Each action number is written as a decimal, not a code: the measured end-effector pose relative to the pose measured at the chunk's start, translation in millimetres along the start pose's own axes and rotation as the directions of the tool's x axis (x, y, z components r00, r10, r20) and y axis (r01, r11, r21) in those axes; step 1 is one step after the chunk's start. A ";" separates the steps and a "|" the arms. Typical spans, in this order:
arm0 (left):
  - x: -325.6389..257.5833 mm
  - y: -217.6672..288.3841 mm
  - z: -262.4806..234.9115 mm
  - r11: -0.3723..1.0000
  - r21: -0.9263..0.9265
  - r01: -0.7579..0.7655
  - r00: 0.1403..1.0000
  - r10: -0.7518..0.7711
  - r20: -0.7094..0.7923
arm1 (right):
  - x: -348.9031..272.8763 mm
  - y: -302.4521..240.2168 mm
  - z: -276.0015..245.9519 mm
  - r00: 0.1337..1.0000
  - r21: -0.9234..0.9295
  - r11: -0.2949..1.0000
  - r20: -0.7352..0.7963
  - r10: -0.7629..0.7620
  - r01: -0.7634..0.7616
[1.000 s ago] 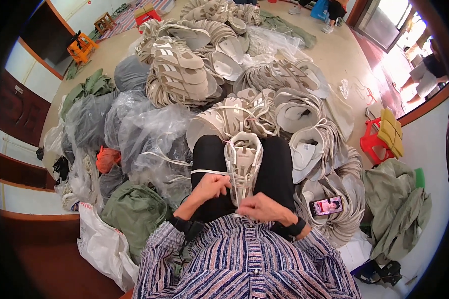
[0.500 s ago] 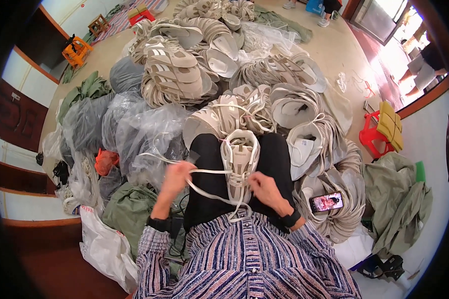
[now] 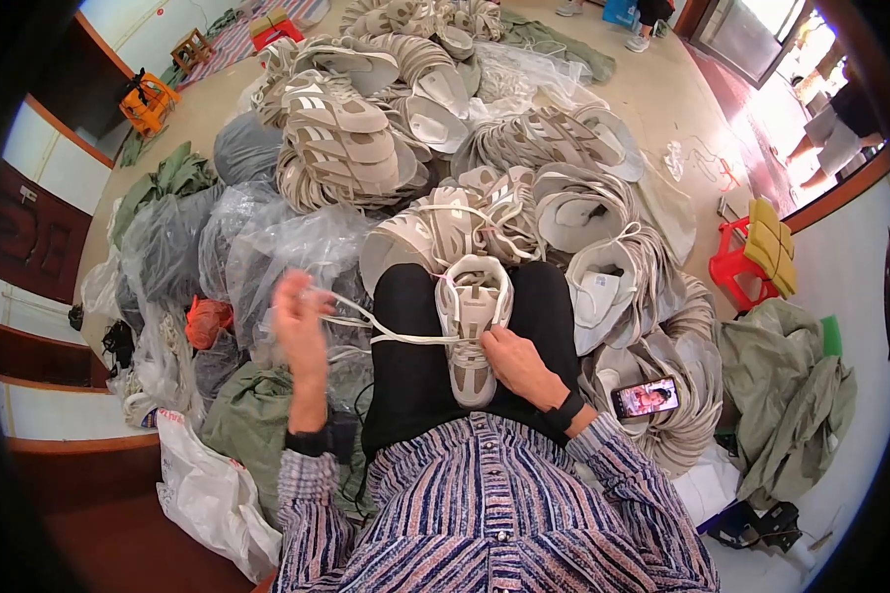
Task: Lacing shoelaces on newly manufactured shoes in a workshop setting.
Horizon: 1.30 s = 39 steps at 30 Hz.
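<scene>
A beige and white shoe upper (image 3: 475,341) lies between my thighs, its collar pointing away from me. A pale shoelace (image 3: 405,339) runs from its eyelets out to the left. My left hand (image 3: 302,321), smeared by motion, is raised over the plastic bags with the lace running taut to its fingers. My right hand (image 3: 516,364) is closed at the right edge of the upper, beside the eyelets, with its fingertips pinching that edge. Just beyond the shoe lie more uppers (image 3: 455,225), one with a loose lace across it.
Stacks of nested uppers (image 3: 341,138) fill the floor ahead and to the right. A phone (image 3: 647,398) rests on the nearest right stack. Clear plastic bags (image 3: 287,247) and green cloth (image 3: 247,415) lie on the left. A red stool (image 3: 741,267) stands at the right wall.
My left hand has moved up and left, drawing the lace out. The loose loop below the shoe has gone. My right hand has shifted slightly left onto the upper's edge.
</scene>
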State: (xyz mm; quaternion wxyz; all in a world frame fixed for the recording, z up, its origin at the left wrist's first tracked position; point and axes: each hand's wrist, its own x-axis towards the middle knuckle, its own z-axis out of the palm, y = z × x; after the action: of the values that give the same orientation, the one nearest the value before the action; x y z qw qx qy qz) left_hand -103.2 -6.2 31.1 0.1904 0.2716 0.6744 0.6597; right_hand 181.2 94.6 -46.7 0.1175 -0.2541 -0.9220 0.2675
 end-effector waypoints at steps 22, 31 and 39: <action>-92.8 -59.0 134.7 0.557 0.372 -0.743 0.423 -0.042 0.905 | -36.0 4.9 -17.1 0.851 0.513 0.686 0.219 0.477 -0.517; -81.4 -40.9 80.3 0.768 0.089 -0.635 0.229 0.077 0.970 | -19.0 7.7 -10.3 0.998 0.392 0.919 -0.026 0.054 -0.039; -82.7 -26.8 125.2 0.612 0.529 -0.587 0.471 -0.273 0.839 | -33.0 -59.9 -34.5 0.965 0.495 0.860 0.142 -0.221 0.125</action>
State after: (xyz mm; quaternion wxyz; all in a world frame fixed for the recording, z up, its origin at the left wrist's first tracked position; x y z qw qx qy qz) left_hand 35.3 41.7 -11.1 0.2950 0.6865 0.6590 0.0857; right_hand 196.9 48.4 12.3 0.1104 -0.1055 -0.8524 0.5000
